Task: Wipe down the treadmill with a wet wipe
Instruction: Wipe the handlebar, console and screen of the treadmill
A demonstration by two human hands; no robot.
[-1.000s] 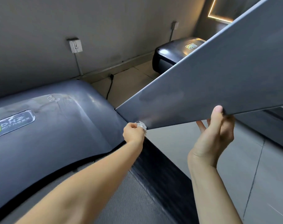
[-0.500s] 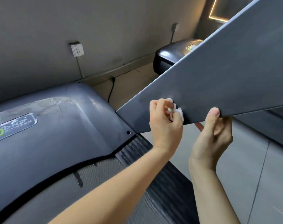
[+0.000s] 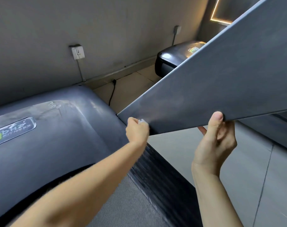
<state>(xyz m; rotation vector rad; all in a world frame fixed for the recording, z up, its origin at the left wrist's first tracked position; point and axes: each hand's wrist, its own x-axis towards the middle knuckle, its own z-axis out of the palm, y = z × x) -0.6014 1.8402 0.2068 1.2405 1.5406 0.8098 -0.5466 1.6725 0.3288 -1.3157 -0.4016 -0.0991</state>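
Pressing crumpled white wet wipe (image 3: 141, 121) in left hand (image 3: 136, 131) fingertips against slanted grey treadmill upright panel (image 3: 213, 95), right hand (image 3: 216, 141) gripping its lower edge.

This is a gym or fitness room. A treadmill (image 3: 61, 136) fills the near view, with a broad dark grey motor hood, a brand badge (image 3: 13, 131) reading "FITNESS" on it, a mesh-textured running belt (image 3: 123, 202) and a slanted grey upright (image 3: 221, 89). A second treadmill's glossy black motor hood (image 3: 172, 58) stands further along the same wall. Each machine has its own wall socket: one white socket (image 3: 78, 52) with a cable running down, another socket (image 3: 177, 29) further along. The floor (image 3: 262, 185) is large pale tile, the wall plain grey, with a glowing LED strip (image 3: 215, 12) in the corner.
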